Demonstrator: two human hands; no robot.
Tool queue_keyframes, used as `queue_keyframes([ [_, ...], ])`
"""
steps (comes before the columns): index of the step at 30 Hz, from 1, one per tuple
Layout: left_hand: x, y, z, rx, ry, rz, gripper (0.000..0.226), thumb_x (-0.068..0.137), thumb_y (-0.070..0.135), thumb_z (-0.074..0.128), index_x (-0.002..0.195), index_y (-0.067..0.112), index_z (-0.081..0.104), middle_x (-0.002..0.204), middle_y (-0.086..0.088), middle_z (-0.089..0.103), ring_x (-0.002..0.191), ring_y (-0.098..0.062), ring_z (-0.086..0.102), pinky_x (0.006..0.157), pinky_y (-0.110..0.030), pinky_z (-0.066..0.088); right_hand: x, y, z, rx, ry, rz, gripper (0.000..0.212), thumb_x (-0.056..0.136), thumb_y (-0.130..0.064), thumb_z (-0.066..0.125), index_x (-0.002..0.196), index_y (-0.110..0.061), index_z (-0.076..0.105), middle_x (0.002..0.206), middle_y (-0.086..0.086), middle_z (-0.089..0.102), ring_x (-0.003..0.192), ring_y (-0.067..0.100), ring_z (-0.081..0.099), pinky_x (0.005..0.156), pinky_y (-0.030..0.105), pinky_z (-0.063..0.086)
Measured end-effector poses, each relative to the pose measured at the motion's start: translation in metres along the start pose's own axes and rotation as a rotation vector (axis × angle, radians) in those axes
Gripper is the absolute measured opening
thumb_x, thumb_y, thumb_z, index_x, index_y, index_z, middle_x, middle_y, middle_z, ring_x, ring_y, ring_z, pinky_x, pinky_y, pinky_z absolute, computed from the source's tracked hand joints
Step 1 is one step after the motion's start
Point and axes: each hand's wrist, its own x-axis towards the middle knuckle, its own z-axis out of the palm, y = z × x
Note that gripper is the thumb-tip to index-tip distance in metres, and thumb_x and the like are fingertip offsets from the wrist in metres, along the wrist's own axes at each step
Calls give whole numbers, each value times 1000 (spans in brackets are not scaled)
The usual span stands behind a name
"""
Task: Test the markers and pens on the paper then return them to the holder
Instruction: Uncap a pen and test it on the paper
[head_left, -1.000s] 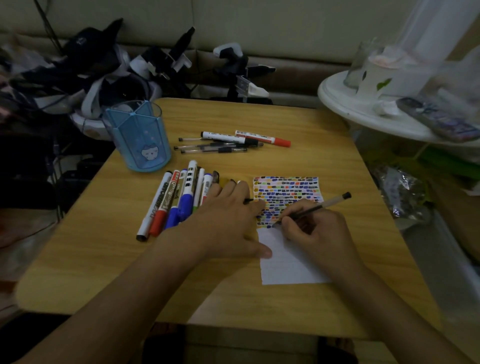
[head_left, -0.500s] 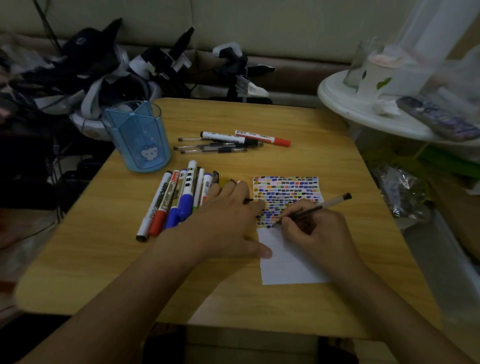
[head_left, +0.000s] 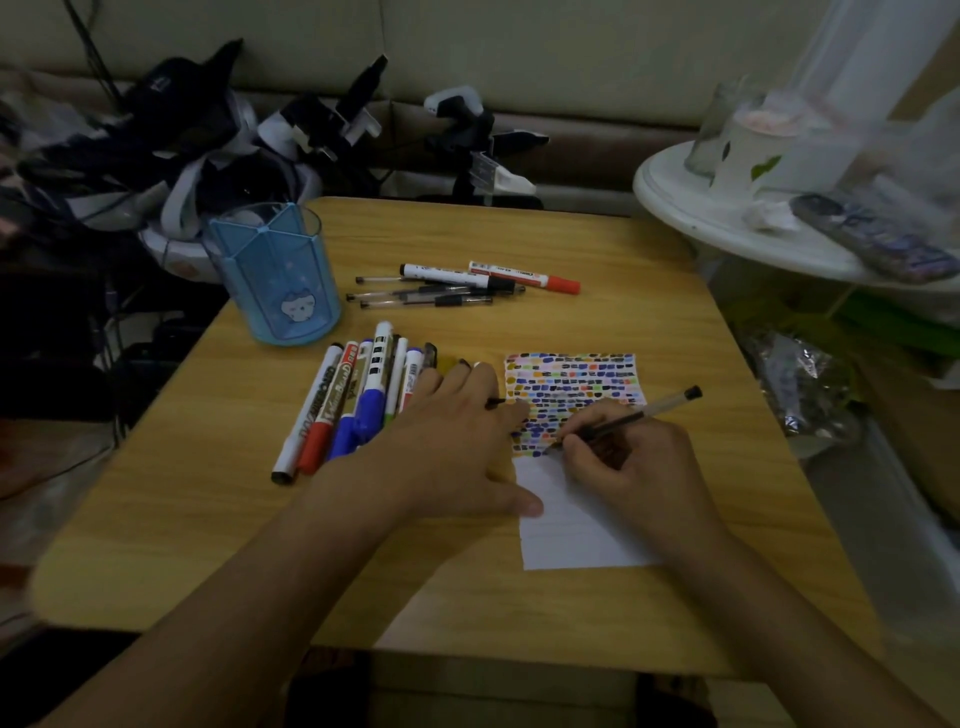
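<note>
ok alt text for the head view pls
A right hand writes with a clear black-capped pen on white paper half filled with coloured dashes while the left hand presses its edge; markers lie beside an empty blue holder.

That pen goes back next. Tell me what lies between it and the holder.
The left hand and the row of markers lie on the table between the pen in the right hand and the blue holder; lifting over them clears both.

- Dim, underexposed room; colours look muted.
- Brightest area is upper right, around the white round stand (head_left: 727, 228), which is blurred.
- Wide-angle bending curves the table (head_left: 597, 249) edges.
- Left background clutter sinks into shadow.
</note>
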Motion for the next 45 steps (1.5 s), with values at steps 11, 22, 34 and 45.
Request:
queue_keyframes([
  [11, 1, -1, 2, -9, 14, 7, 97, 76, 87, 43, 152, 30, 26, 135, -5, 32, 127, -24, 28, 110, -45, 24, 0, 0, 0, 16, -4, 10, 12, 86, -12, 70, 86, -24, 72, 72, -15, 69, 69, 2, 65, 58, 17, 50],
  [22, 0, 0, 0, -11, 10, 3, 96, 76, 86, 43, 152, 30, 27, 133, -4, 32, 126, -23, 28, 110, -45, 24, 0, -2, -1, 27, 0, 3, 15, 86, -12, 71, 84, -27, 71, 72, -13, 69, 69, 3, 65, 57, 19, 51],
  [34, 0, 1, -2, -10, -4, -3, 96, 76, 86, 44, 153, 31, 25, 134, -2, 30, 126, -23, 28, 110, -44, 24, -2, -6, -2, 0, 7, 1, 17, 85, -12, 72, 83, -29, 70, 71, -13, 70, 70, 0, 65, 58, 17, 50],
  [45, 2, 2, -6, -55, -46, -17, 97, 75, 84, 49, 153, 31, 25, 133, 1, 32, 125, -21, 28, 111, -43, 24, 1, -8, -11, 215, 3, 105, 17, 92, -13, 68, 95, -29, 71, 76, -7, 73, 69, 9, 70, 67, 31, 58],
])
